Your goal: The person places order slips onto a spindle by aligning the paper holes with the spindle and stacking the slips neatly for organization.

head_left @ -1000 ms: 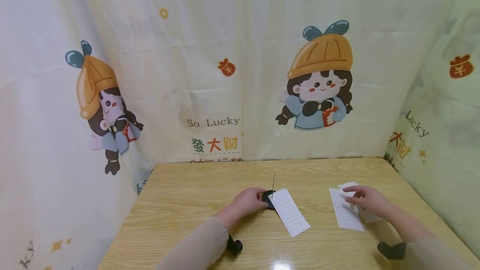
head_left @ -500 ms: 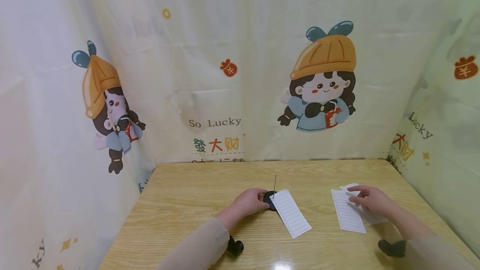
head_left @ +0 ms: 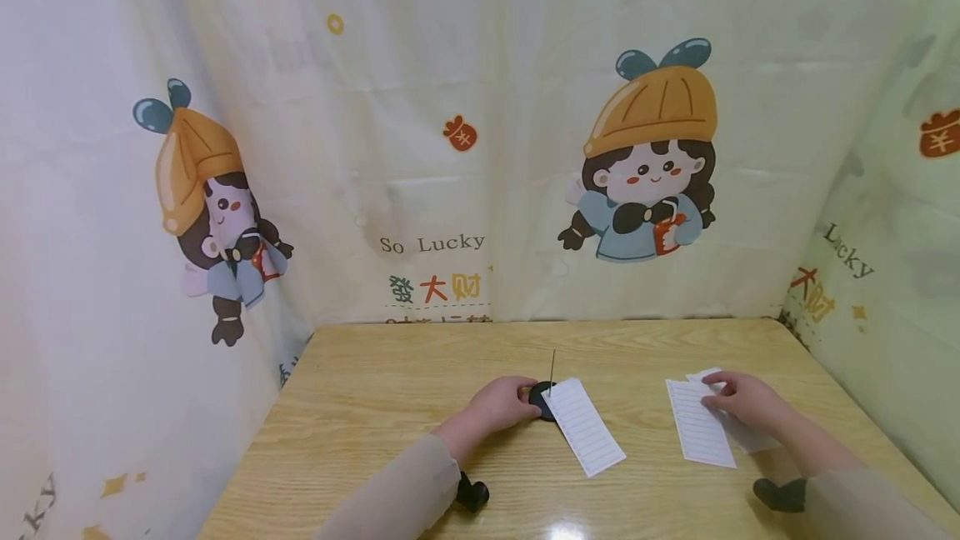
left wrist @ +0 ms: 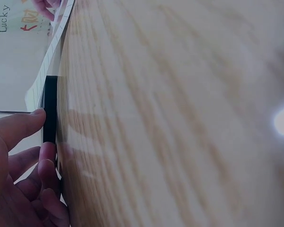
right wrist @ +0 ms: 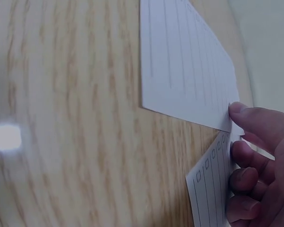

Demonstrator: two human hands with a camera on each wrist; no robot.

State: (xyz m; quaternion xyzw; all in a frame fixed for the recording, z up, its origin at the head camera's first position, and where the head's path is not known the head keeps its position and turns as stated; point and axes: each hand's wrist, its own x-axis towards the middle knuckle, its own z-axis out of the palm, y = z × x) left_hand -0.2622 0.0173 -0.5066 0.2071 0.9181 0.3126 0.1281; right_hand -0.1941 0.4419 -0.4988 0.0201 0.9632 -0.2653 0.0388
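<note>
My left hand (head_left: 498, 405) grips the round black base (head_left: 538, 401) of a spike holder from its left side. A thin upright rod (head_left: 552, 367) rises from the base. One lined paper slip (head_left: 587, 430) leans with its upper end on the base, close to the rod; I cannot tell whether the rod pierces it. At the right, my right hand (head_left: 750, 407) pinches at the upper end of two overlapping slips, thumb and forefinger together. The left of these slips (head_left: 701, 425) partly covers the other slip (right wrist: 209, 177), which has small printed boxes.
A wooden table (head_left: 375, 440) spans the work area. Behind and at both sides hangs a pale curtain (head_left: 420, 173) printed with cartoon figures. Black wrist mounts (head_left: 471, 492) sit below the sleeves.
My right hand has shifted slightly rightward, and the right-hand slip has moved a little with it. The left hand still grips the base. The head view has drifted slightly.
</note>
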